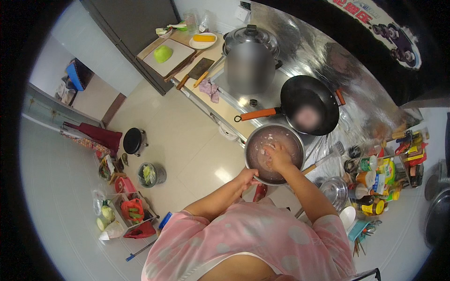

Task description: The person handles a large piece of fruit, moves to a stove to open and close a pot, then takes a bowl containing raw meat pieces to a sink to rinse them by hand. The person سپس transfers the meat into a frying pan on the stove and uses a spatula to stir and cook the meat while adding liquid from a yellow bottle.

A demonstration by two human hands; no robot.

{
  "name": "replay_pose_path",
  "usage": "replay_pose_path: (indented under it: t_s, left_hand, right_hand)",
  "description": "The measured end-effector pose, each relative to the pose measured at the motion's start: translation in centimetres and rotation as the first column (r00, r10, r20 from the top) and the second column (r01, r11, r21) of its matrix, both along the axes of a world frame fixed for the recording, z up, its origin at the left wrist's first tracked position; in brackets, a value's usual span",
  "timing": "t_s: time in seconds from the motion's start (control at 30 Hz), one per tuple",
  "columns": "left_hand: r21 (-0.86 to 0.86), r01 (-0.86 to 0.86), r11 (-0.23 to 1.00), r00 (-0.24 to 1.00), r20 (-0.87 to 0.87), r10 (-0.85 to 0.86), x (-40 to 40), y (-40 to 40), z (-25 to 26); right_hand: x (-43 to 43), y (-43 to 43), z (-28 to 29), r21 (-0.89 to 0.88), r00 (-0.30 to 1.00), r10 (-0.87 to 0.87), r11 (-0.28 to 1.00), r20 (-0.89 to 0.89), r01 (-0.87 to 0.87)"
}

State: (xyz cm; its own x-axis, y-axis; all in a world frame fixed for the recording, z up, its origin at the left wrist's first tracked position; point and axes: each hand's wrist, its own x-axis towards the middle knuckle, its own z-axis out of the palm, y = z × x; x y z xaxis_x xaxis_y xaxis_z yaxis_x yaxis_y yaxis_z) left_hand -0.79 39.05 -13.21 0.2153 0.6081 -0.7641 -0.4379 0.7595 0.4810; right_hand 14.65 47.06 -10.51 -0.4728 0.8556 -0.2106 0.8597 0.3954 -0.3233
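My left hand (249,178) grips the near-left rim of a round metal bowl (248,159), thumb on the edge and fingers beneath. Cloudy, pinkish liquid (258,165) fills much of the bowl, with small white bits (270,135) floating in it. My right hand (279,157) reaches into the bowl, its fingers bent at the liquid. Whether those fingers hold anything is hidden. Just beyond the bowl sits a black wok (309,87) with an orange-brown handle (258,114).
A lidded metal pot (251,37) stands on the stove. A cleaver (201,67), a pink cloth (209,90) and a cutting board (151,61) with a green vegetable piece (163,54) lie left. Seasoning jars (362,164) and a clear bowl (334,193) crowd the right. A waste bin (160,175) stands on the floor.
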Motion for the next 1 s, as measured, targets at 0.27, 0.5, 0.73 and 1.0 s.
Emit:
replay_pose_path:
  t_s: [0.27,0.5,0.73,1.0]
  left_hand:
    - [-0.007,-0.032,0.999,0.998,0.050,0.033,0.0,0.5,1.9]
    - [-0.003,0.012,1.000,1.000,-0.004,-0.012,-0.3,0.6,2.6]
    - [0.029,0.009,1.000,1.000,-0.018,-0.009,0.7,1.0,2.9]
    - [-0.028,0.058,0.998,0.998,-0.002,-0.058,1.1,1.0,0.2]
  right_hand:
    - [0.8,1.4,2.6,-0.105,0.971,-0.110,0.990,-0.211,0.089]
    - [2.1,2.7,6.4,-0.197,0.861,-0.193,0.974,-0.471,0.110]
    - [3.9,5.2,5.5,-0.230,0.720,-0.208,0.971,-0.662,0.070]
    - [4.0,4.8,8.8,-0.556,0.640,-0.465,0.828,-0.612,0.069]
